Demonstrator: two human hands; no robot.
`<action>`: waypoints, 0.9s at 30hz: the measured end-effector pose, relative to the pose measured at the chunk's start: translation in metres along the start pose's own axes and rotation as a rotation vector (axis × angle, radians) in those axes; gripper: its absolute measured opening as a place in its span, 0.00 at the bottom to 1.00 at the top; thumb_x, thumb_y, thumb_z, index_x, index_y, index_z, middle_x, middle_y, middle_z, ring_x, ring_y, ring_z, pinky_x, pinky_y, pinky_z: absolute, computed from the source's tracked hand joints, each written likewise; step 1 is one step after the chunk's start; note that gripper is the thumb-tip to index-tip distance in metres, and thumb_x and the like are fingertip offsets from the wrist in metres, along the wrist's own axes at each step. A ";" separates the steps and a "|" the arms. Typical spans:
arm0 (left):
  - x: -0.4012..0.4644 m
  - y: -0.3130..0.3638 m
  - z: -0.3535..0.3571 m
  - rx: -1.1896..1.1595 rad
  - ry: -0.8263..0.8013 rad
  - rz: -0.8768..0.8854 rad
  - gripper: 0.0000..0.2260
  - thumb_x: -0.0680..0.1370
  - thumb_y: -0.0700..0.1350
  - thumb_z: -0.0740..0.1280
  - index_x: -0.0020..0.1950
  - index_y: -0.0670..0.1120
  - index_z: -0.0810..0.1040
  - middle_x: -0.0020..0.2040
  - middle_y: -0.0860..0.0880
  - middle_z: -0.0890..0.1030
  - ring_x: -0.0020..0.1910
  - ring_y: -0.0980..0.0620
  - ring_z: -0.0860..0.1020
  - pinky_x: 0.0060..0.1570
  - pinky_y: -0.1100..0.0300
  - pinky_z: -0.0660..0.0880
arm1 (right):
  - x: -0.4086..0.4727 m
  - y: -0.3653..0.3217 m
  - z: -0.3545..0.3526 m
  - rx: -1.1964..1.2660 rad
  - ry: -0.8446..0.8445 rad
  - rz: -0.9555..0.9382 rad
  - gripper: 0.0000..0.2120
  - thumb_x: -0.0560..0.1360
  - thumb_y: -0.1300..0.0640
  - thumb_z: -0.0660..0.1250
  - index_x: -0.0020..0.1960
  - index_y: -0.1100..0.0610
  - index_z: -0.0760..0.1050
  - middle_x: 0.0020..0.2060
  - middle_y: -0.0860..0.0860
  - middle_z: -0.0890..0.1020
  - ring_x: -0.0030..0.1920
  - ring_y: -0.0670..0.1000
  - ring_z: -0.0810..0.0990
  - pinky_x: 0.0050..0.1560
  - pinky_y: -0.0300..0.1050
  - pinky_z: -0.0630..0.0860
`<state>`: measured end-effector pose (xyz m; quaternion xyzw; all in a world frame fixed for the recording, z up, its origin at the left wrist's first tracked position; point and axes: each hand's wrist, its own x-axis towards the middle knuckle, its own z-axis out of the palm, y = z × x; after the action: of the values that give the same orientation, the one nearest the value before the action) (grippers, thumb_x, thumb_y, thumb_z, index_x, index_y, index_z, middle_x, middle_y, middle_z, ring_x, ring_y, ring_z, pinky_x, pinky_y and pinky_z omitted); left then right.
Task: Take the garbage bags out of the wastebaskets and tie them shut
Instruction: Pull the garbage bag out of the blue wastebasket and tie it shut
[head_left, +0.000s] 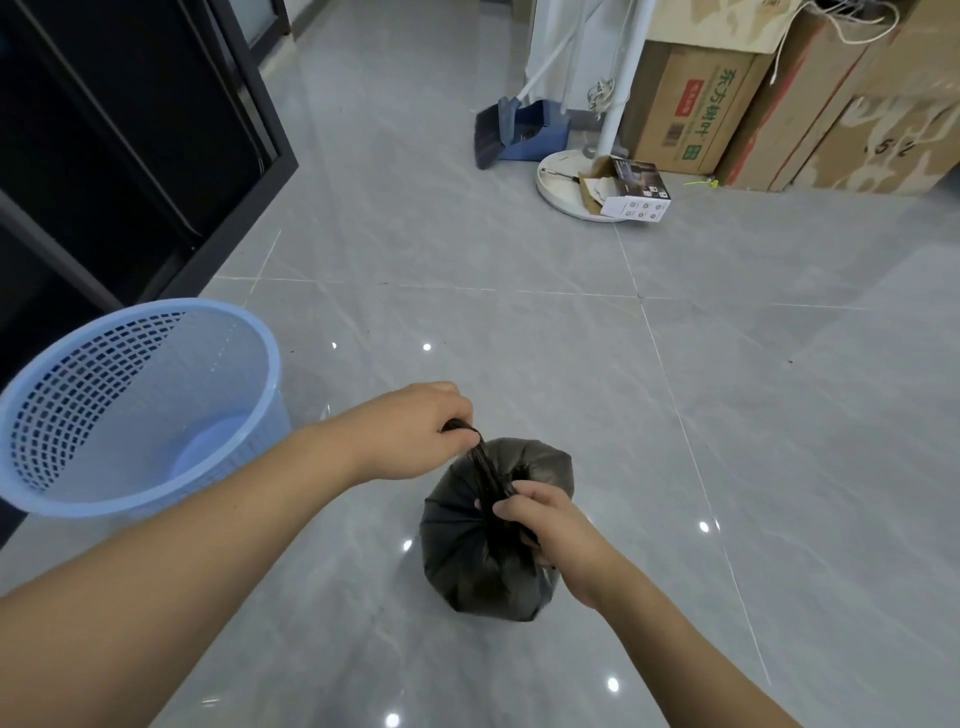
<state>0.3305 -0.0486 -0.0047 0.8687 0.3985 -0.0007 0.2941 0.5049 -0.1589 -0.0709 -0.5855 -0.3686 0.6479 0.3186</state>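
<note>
At the far left stands a dark cabinet (104, 145), and just in front of it a blue basket (140, 410) sits on the grey floor (519, 322), tilted a little toward the camera, with no bag inside; its bare bottom shows through the mesh. So the first part of the job looks done for this basket: the liner is out. To its right, the left hand (410, 431) pinches the twisted end of the black bag (488, 535), fingers curled round the strand and pulling it up and away to the left. The bag itself rests on the floor near the basket but apart from it, full and rounded, its mouth gathered into a tight neck. The right hand (545, 530) grips that neck low down, close against the bag's top, fingers curled round the plastic. No finished knot can be seen; the neck is partly hidden by the fingers, so the tying seems to be under way rather than complete. Further back and to the right lie a dustpan (524, 135), a white fan base (566, 187) with a small box (636, 200) on it, and stacked cartons (779, 104). Whether other baskets remain cannot be told from this view.
</note>
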 end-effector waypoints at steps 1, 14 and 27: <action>0.002 -0.006 0.004 -0.026 -0.011 -0.042 0.10 0.80 0.52 0.62 0.49 0.47 0.78 0.49 0.53 0.75 0.46 0.55 0.74 0.48 0.61 0.69 | 0.001 -0.001 -0.001 -0.112 0.011 0.009 0.08 0.69 0.51 0.69 0.39 0.56 0.79 0.34 0.50 0.80 0.36 0.47 0.80 0.34 0.40 0.76; 0.005 -0.020 0.059 -0.723 0.194 -0.243 0.06 0.78 0.48 0.67 0.44 0.49 0.79 0.33 0.58 0.75 0.33 0.61 0.72 0.36 0.67 0.69 | -0.011 -0.016 -0.028 -1.686 0.292 -0.669 0.06 0.66 0.52 0.70 0.38 0.53 0.76 0.35 0.49 0.77 0.34 0.54 0.78 0.25 0.44 0.67; 0.017 0.021 0.055 -0.933 0.424 -0.113 0.06 0.82 0.44 0.60 0.51 0.46 0.77 0.51 0.57 0.83 0.48 0.61 0.79 0.49 0.72 0.73 | -0.012 -0.002 -0.055 -1.534 0.557 -1.181 0.04 0.70 0.63 0.71 0.45 0.59 0.81 0.34 0.51 0.78 0.33 0.53 0.74 0.30 0.43 0.69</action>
<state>0.3700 -0.0754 -0.0432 0.6033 0.4535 0.3374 0.5627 0.5609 -0.1625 -0.0652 -0.4866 -0.8297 -0.1859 0.2006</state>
